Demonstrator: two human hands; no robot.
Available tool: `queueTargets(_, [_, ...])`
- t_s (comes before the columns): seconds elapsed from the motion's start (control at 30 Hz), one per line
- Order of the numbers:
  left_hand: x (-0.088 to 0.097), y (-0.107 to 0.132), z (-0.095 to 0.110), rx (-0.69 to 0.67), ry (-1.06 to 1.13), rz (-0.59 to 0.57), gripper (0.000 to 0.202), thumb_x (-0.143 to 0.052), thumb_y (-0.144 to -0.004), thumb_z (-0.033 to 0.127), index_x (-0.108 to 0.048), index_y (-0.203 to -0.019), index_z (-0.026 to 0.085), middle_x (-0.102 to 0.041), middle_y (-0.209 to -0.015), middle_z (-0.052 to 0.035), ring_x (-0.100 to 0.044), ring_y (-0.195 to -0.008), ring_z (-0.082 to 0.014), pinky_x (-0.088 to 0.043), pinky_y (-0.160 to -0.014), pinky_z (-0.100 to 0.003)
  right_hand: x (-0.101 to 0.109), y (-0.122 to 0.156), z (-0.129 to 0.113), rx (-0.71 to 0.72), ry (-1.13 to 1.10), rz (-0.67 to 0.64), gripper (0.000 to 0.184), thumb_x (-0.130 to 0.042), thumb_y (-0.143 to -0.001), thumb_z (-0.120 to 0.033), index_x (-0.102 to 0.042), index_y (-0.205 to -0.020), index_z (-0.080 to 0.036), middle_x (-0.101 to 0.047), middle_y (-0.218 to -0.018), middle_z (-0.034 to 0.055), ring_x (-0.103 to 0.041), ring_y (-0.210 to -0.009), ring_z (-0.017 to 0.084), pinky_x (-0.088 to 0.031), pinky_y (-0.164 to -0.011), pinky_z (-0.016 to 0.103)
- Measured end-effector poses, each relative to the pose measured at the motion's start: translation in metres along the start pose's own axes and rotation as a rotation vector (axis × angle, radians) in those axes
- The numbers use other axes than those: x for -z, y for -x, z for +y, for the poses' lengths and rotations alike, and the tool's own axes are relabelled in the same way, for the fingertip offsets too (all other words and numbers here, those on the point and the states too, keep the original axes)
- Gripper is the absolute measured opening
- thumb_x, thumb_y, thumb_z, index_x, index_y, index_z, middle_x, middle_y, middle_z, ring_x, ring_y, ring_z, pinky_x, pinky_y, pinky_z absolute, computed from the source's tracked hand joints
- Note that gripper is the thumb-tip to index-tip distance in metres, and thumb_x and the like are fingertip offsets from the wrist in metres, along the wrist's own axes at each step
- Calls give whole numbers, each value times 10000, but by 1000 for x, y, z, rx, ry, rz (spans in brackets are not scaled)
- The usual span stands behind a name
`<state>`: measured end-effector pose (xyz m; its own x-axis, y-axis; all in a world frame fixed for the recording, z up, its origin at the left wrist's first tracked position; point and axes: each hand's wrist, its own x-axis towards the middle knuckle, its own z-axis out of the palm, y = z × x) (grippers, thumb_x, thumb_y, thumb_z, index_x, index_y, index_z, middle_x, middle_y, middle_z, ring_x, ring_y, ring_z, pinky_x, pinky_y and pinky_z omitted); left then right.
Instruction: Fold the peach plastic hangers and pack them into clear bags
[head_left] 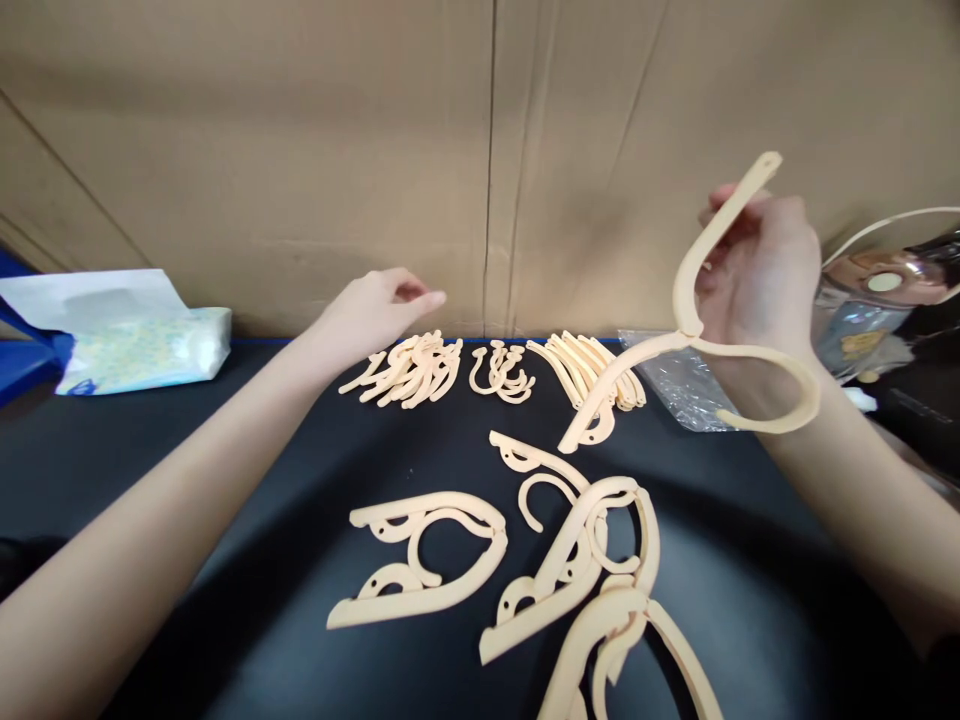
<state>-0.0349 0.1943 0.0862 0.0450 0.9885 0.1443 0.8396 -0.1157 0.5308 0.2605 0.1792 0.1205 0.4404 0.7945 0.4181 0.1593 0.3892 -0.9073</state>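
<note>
My right hand (pixel 765 265), raised at the right, grips a cream plastic folding hanger (pixel 690 290). The hanger's two arms and curved hook spread from one joint; part of my grip is hidden behind the upper arm. My left hand (pixel 394 300) hovers just above a pile of loose cream hanger pieces (pixel 412 370). Its fingers are loosely bent and the thumb stands apart, with nothing visible between them. Right of that pile lie several loose hooks (pixel 501 372), then a stack of long curved hanger arms (pixel 581 365).
Joined folding hangers (pixel 450 595) lie on the black table (pixel 270 620), some overlapping at front right. A tissue pack (pixel 150 345) is at left. Clear plastic wrap (pixel 675 385) and a shiny copper-coloured container (pixel 874 275) are at right. A cardboard wall (pixel 360 150) stands behind.
</note>
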Motion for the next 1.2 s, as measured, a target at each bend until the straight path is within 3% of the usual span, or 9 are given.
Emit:
queueTargets(0.13, [-18, 25, 42, -179, 685, -167, 476, -424, -968, 550, -703, -1048, 173, -715, -1177, -97, -634, -1127, -218, -472, -887, -265, 7, 1, 4, 110, -49, -18, 289, -328, -924, -243, -534, -1117, -182, -611, -1011, 134, -622, -746, 204, -357, -459, 288])
queueTargets(0.27, [-27, 43, 67, 3, 1093, -636, 745, -243, -931, 743, -713, -1052, 176, -739, -1044, -139, -712, -885, -236, -550, -723, -295, 5, 20, 9, 267, 36, -206, 266, -329, -964, -322, -488, -1157, -232, -608, -1117, 121, -659, -1037, 245, -529, -677, 334])
queueTargets(0.33, [-25, 47, 72, 112, 1233, -755, 842, -184, -888, 808, -718, -980, 163, -732, -952, -149, -682, -658, -191, -538, -561, -275, 1, 30, 10, 311, 151, -257, 267, -308, -987, -349, -459, -1188, -259, -602, -1167, 108, -656, -1080, 219, -540, -722, 321])
queueTargets(0.43, [-20, 46, 74, 179, 1293, -595, 580, -382, -962, 643, -691, -867, 161, -694, -799, -77, -443, -382, -43, -356, -340, -166, 0, 33, 9, 383, 276, -263, 232, -376, -986, -332, -455, -1191, -256, -610, -1181, 111, -669, -1012, 184, -532, -737, 300])
queueTargets(0.53, [-18, 44, 71, 151, 1203, -455, 231, -525, -985, 311, -663, -868, 168, -631, -674, 1, -313, -316, -1, -265, -299, -127, 8, 23, 2, 518, 542, -333, 187, -520, -942, -330, -562, -1092, -226, -674, -1075, 101, -662, -962, 207, -502, -778, 336])
queueTargets(0.73, [-23, 49, 67, 48, 933, -549, 180, -639, -921, 324, -677, -963, 153, -719, -752, -55, -447, -355, -27, -320, -311, -123, 11, 35, -11, 803, 1083, -758, 259, -455, -992, -277, -676, -1089, -183, -736, -969, 70, -655, -819, 223, -401, -671, 321])
queueTargets(0.93, [-20, 50, 66, 68, 811, -641, 161, -647, -900, 316, -643, -857, 161, -755, -779, -87, -444, -341, -42, -339, -309, -140, -4, 67, 4, 1166, 1232, -786, 296, -348, -978, -87, -638, -1031, -120, -677, -883, 102, -617, -776, 212, -333, -595, 318])
queueTargets(1.07, [-18, 49, 68, 4, 725, -598, 121, -664, -867, 278, -645, -798, 180, -721, -719, -51, -522, -396, -83, -375, -340, -164, -9, 66, 12, 1021, 1274, -784, 281, -351, -954, -65, -614, -1035, -125, -686, -845, 100, -615, -700, 203, -261, -517, 314])
queueTargets(1.2, [-20, 55, 74, -131, 344, -299, 210, -638, -859, 265, -605, -668, 184, -705, -673, -21, -509, -307, -86, -318, -321, -201, -12, 44, 23, 597, 1149, -933, 228, -397, -966, -131, -623, -950, -149, -700, -756, 58, -575, -567, 159, -323, -554, 282])
